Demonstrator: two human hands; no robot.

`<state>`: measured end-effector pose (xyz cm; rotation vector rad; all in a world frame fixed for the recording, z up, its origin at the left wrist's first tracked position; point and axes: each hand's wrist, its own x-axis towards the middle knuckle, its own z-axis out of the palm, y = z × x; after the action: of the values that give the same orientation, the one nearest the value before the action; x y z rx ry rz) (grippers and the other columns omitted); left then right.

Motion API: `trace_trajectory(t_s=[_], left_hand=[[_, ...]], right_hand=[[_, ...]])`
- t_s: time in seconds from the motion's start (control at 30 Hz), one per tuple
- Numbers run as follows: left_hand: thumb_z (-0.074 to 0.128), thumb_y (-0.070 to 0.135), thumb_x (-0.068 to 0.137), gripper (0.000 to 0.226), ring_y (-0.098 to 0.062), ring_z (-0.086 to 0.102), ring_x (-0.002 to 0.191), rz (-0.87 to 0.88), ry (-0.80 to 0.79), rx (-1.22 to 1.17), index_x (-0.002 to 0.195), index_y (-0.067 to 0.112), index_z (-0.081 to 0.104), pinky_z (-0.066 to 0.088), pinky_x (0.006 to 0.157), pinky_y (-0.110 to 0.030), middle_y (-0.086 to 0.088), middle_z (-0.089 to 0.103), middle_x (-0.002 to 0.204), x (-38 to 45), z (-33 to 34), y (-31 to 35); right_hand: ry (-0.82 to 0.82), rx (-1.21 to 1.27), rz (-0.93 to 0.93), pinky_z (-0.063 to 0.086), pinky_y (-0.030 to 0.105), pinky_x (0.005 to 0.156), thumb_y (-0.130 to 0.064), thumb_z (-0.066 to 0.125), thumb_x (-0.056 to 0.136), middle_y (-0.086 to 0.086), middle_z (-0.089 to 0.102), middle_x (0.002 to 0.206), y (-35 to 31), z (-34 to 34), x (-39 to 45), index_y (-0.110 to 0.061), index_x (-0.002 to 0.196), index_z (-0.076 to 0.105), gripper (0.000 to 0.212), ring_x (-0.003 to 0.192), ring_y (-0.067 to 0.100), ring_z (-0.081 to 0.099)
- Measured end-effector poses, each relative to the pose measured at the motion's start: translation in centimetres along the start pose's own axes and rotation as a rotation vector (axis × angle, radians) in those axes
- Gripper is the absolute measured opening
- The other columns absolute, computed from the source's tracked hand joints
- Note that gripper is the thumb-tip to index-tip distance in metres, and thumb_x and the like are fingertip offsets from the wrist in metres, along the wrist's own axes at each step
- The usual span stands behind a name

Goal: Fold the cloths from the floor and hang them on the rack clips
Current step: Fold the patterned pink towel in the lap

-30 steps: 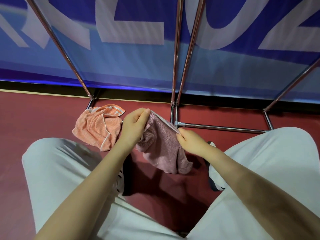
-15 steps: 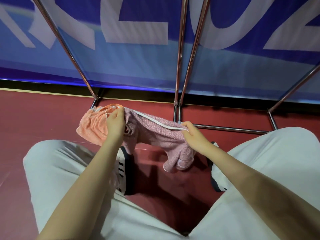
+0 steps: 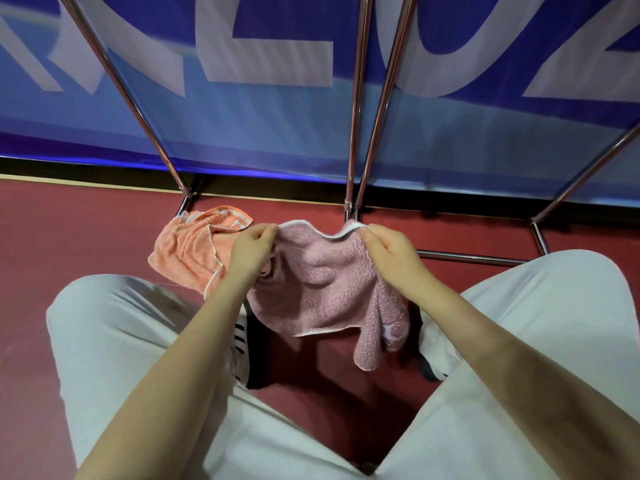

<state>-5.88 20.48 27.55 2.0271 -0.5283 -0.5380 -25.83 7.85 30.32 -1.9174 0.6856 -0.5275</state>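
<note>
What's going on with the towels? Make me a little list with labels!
pink towel: held up off the floor by its top edge, hanging loose, not folded yet
left hand: pinches one top corner
right hand: pinches the other top corner
orange towel: crumpled on the red floor, by the left hand
rack: shiny metal poles behind the towels; no clips in view

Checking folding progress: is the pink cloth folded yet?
Not folded: the pink cloth hangs spread and rumpled, pinched along its top edge by left hand and right hand.

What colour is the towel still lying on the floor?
Orange, with a pale trimmed edge: the orange towel shows clearly in the head view.
</note>
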Motion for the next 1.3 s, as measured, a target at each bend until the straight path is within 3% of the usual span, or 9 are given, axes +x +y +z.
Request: trace_trajectory(t_s=[0.13,0.2,0.3,0.47,0.57,0.73,0.97,1.13,1.3], left_hand=[[0.049,0.032,0.099,0.029,-0.011,0.065,0.076,0.157,-0.207,0.171,0.091,0.023,0.075,0.049,0.075,-0.029,0.006,0.073,0.079,-1.6,1.8,1.2],[0.046,0.031,0.101,0.029,-0.006,0.063,0.103,0.25,-0.239,0.172,0.109,0.025,0.073,0.045,0.091,-0.025,0.009,0.072,0.106,-2.6,2.4,1.8],[0.043,0.029,0.103,0.03,0.005,0.054,0.113,0.342,-0.316,0.054,0.122,0.03,0.066,0.038,0.098,-0.015,0.02,0.063,0.117,-4.0,3.1,2.8],[0.04,0.026,0.104,0.035,-0.004,0.049,0.077,0.292,-0.388,-0.121,0.083,0.004,0.058,0.04,0.078,-0.03,0.005,0.054,0.08,-5.1,4.3,2.8],[0.046,0.024,0.102,0.035,0.0,0.039,0.063,0.296,-0.395,-0.153,0.069,0.014,0.05,0.035,0.064,-0.021,0.017,0.044,0.064,-5.5,4.2,3.3],[0.055,0.017,0.098,0.027,0.007,0.044,0.059,0.355,-0.347,-0.153,0.074,0.028,0.061,0.035,0.059,-0.011,0.023,0.052,0.059,-5.8,3.8,3.7],[0.058,0.016,0.096,0.027,0.001,0.047,0.063,0.334,-0.106,-0.167,0.069,0.019,0.062,0.039,0.062,-0.021,0.012,0.053,0.063,-4.5,1.2,4.3],[0.055,0.02,0.097,0.034,-0.013,0.044,0.069,0.273,0.008,-0.28,0.081,-0.01,0.057,0.035,0.063,-0.028,-0.007,0.047,0.071,-4.1,-0.7,4.4],[0.055,0.028,0.095,0.041,-0.02,0.04,0.069,0.199,0.084,-0.391,0.083,-0.011,0.053,0.032,0.063,-0.032,-0.009,0.045,0.074,-3.1,-2.5,4.1]], right_hand=[[-0.108,-0.098,-0.015,0.029,0.029,0.058,-0.024,0.038,0.102,-0.007,0.037,0.058,-0.2,0.5,-0.1,-0.012,0.068,0.047,0.037,0.054,0.005,0.035],[-0.128,-0.183,-0.076,0.033,0.033,0.061,-0.031,0.034,0.1,-0.002,0.046,0.06,-0.2,0.7,-0.1,-0.02,0.073,0.049,0.033,0.057,0.011,0.044],[-0.117,-0.281,-0.14,0.044,0.037,0.068,-0.038,0.031,0.097,0.004,0.065,0.074,-0.1,0.8,0.0,-0.025,0.102,0.061,0.033,0.071,0.022,0.06],[0.005,-0.251,-0.203,0.042,0.04,0.064,-0.045,0.027,0.093,0.005,0.058,0.067,-0.6,0.4,0.4,-0.01,0.08,0.055,0.047,0.066,0.024,0.054],[0.065,-0.234,-0.153,0.04,0.041,0.064,-0.034,0.033,0.095,0.01,0.055,0.066,-0.4,0.1,0.6,-0.008,0.073,0.05,0.039,0.064,0.027,0.05],[0.086,-0.25,-0.113,0.044,0.03,0.087,-0.024,0.037,0.097,0.005,0.069,0.103,0.5,-0.6,1.1,-0.008,0.106,0.069,0.037,0.097,0.02,0.061],[-0.09,-0.099,-0.046,0.035,0.016,0.061,-0.016,0.057,0.094,-0.004,0.053,0.068,0.1,-0.1,0.6,-0.01,0.079,0.062,0.017,0.063,0.003,0.042],[-0.288,-0.304,-0.013,0.032,0.03,0.059,-0.022,0.056,0.094,0.002,0.05,0.064,2.7,0.4,0.7,-0.018,0.069,0.051,0.025,0.059,0.009,0.041],[-0.349,-0.334,0.08,0.027,0.032,0.057,-0.025,0.05,0.098,-0.004,0.04,0.06,4.4,0.8,0.6,-0.023,0.061,0.038,0.039,0.056,0.01,0.036]])
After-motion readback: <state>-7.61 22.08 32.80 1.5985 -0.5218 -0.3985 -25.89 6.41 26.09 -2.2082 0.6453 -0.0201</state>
